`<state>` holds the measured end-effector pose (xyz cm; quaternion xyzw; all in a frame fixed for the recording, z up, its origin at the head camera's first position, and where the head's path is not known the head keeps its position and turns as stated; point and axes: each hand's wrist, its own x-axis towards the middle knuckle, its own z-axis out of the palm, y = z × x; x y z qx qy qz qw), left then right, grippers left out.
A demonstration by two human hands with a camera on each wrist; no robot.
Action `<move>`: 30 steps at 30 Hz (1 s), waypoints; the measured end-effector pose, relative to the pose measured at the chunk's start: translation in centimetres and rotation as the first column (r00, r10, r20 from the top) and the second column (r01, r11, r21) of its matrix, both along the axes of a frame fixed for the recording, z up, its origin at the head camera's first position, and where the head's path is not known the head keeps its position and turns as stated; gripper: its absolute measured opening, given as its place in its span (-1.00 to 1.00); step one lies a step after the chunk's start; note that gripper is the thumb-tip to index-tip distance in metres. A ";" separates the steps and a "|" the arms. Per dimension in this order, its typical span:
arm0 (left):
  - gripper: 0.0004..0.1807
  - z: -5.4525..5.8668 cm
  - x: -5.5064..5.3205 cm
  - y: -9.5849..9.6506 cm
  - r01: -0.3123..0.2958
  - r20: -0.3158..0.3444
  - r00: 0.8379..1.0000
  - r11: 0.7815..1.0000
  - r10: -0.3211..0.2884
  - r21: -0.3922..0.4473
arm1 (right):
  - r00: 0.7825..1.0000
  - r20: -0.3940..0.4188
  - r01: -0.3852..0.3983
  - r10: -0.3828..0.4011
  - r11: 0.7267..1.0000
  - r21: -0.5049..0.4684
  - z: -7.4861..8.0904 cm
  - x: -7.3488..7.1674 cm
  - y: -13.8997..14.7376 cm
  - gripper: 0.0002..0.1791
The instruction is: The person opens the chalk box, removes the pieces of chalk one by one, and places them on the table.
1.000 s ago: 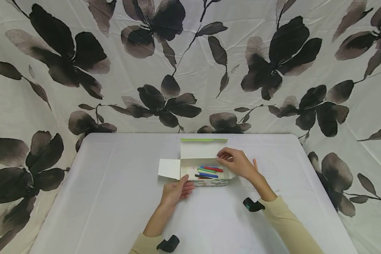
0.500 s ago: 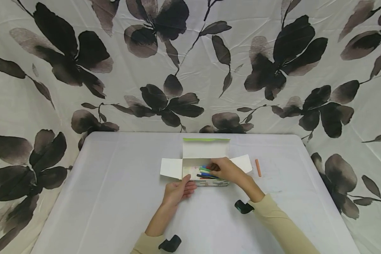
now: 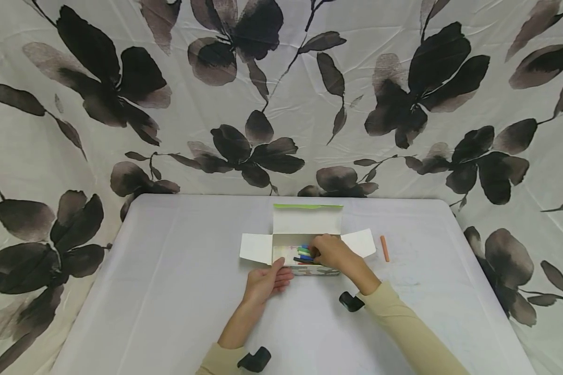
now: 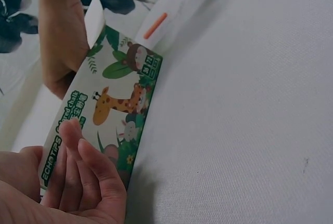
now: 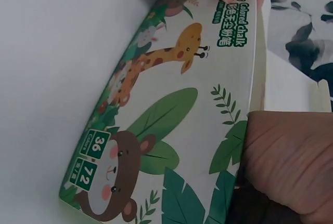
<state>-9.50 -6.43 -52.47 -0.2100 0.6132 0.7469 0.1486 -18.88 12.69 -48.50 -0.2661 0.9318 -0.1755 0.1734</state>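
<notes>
A colored chalk box [image 3: 319,271] stands with its lid and side flaps folded out; its printed front shows a giraffe and a bear in the right wrist view. Inside lie several chalk sticks [image 3: 303,252], among them green, blue and black ones. My left hand [image 3: 264,283] holds the box's front wall near the left corner, thumb at the rim and fingers along the outside, as the left wrist view also shows. Into the right part of the box reaches my right hand [image 3: 332,252], bent downward over the chalks. Its fingertips are hidden, and I cannot tell what they hold.
An orange chalk stick [image 3: 384,248] lies on the white-covered table [image 3: 169,291], right of the box's spread side flap [image 3: 360,241]. Behind the table's far edge hangs a floral cloth [image 3: 244,104].
My right hand has moved from the box's back right corner leftward and down into the box, over the chalks. My left hand keeps its place on the front wall. The view has shifted slightly.
</notes>
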 end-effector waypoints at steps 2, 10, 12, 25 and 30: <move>-0.43 0.1 0.0 0.0 -0.001 -0.001 1.000 1.000 0.001 -0.004 | 1.000 0.011 -0.014 0.014 1.000 -0.005 0.1 -0.1 0.0 -0.93; -0.44 0.1 0.0 -0.1 0.007 -0.002 1.000 1.000 -0.007 -0.019 | 0.997 0.075 -0.032 0.035 0.999 -0.037 0.4 -0.2 0.1 -0.91; -0.44 0.0 0.0 -0.1 0.008 -0.003 1.000 1.000 -0.008 -0.023 | 0.996 0.084 -0.025 0.027 0.999 -0.023 0.4 -0.2 0.0 -0.88; -0.44 -0.3 0.0 0.0 0.002 0.000 1.000 1.000 -0.002 -0.014 | 0.975 0.115 -0.194 0.191 0.981 0.017 0.3 -1.0 0.1 -0.90; -0.44 -0.2 0.1 -0.1 -0.003 -0.001 1.000 1.000 0.003 -0.006 | 0.964 0.126 -0.236 0.234 0.972 -0.005 0.6 -1.2 0.5 -0.95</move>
